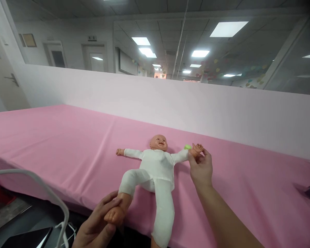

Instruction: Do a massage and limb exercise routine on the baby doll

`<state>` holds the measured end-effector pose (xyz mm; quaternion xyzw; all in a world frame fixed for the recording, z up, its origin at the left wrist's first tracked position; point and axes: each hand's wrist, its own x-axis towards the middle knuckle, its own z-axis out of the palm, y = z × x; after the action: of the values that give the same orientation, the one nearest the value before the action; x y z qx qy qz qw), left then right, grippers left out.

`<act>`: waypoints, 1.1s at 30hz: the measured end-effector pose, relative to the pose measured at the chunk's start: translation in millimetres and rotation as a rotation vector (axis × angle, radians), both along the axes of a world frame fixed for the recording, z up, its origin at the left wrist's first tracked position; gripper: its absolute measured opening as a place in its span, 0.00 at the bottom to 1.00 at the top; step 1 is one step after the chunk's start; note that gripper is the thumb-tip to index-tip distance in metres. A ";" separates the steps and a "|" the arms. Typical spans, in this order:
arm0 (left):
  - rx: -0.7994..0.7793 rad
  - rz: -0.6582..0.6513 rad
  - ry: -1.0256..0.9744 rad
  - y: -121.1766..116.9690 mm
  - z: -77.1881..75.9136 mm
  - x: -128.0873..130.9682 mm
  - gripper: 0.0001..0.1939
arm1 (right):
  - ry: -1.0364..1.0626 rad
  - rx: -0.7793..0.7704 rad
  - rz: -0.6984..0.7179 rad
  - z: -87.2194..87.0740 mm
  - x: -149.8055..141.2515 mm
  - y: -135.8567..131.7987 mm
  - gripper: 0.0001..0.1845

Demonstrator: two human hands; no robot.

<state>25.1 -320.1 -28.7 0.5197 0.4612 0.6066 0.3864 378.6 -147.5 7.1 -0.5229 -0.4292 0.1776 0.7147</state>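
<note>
A baby doll (157, 168) in white lies face up near the front edge of a pink bed (67, 144), legs overhanging. The left hand (99, 225) grips its foot; the right hand (200, 165) pinches its wrist. A pull forward could drag it off. Open sheet lies behind.

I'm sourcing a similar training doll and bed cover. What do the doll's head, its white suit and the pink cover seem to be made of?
Doll head: probably moulded vinyl or plastic, with a smooth, slightly glossy look. White suit: soft knit fabric, matte and wrinkled at the legs. Pink cover: thin woven cloth, matte, showing long creases. The left hand grips a foot and the right hand a wrist.
</note>
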 end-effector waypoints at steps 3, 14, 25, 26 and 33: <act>0.102 -0.198 0.022 16.8 22.2 10.3 0.17 | -0.161 0.117 0.095 7.7 -27.3 -9.4 0.34; 0.302 -0.477 0.150 99.6 47.6 36.5 0.15 | -1.070 0.083 0.232 4.1 -74.0 -8.8 0.19; 0.197 -0.492 0.135 106.8 55.8 46.7 0.14 | -1.054 0.030 0.244 -2.1 -67.2 -9.1 0.20; 0.209 -0.513 0.129 101.4 56.2 44.1 0.14 | -0.997 0.016 0.223 -2.0 -62.7 -9.5 0.21; 0.096 -0.476 0.145 54.1 47.6 8.5 0.15 | -0.266 -0.113 0.083 -1.1 -19.8 0.9 0.29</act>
<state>33.5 -266.0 18.9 0.6735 0.3233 0.4809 0.4590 358.8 -146.6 6.0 -0.5630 -0.5308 0.1600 0.6129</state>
